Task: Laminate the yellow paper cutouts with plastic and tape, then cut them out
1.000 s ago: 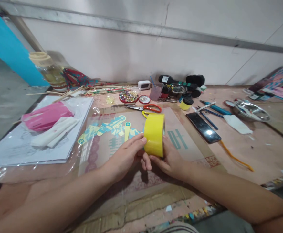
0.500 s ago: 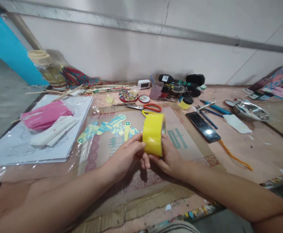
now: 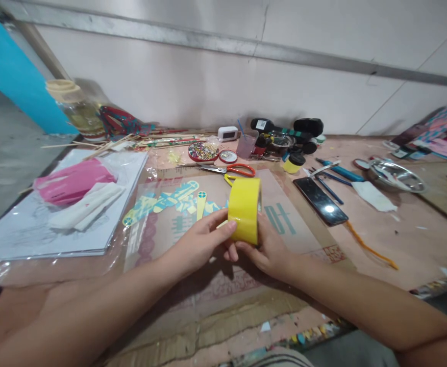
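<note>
"One yellow tape roll (image 3: 243,211): where is it, and in whose grip?"
"Left of the phone (image 3: 320,201), held between the left hand (image 3: 204,239) and the right hand (image 3: 272,248)"
"And the scissors (image 3: 222,169)?"
"Also left of the phone, farther back, lying on the surface (image 3: 372,224)"

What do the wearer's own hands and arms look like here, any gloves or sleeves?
The left hand and right hand are ungloved. Both forearms are bare; no sleeve, watch or bracelet shows. No ring is seen on the visible fingers.
</note>
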Demonstrator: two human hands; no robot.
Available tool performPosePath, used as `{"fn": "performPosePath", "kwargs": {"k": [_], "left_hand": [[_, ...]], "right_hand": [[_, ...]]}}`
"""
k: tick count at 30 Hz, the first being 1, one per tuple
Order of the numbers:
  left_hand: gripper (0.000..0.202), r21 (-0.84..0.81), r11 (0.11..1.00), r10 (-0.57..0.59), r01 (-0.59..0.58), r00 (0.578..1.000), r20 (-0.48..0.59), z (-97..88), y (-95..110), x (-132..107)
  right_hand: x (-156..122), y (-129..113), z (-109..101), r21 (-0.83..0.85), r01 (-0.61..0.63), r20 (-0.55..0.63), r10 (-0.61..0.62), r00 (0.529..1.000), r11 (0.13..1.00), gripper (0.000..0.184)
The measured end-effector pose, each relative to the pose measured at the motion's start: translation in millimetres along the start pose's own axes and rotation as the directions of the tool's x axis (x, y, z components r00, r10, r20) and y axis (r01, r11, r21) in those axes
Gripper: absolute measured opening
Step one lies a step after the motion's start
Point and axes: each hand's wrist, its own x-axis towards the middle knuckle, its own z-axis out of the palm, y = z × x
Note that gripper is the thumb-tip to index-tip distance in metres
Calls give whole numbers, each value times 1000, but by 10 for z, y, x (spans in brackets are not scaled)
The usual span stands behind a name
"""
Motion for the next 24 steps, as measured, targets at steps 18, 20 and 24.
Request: {"fn": "performPosePath", "kwargs": {"k": [18, 20, 24], "left_hand": [[15, 934, -8, 760, -356, 605, 237, -207, 166, -92], [13, 938, 25, 751, -347, 625, 211, -208, 187, -104], [6, 933, 62, 743, -354, 641, 194, -218, 228, -106]], "right_hand": [[-11, 9, -11, 9, -59, -8, 59, 998, 998, 39], [-4, 3, -15, -2, -45, 5, 45, 999, 999, 38], [10, -3, -23, -15, -25, 31, 25, 999, 1000, 38]]}}
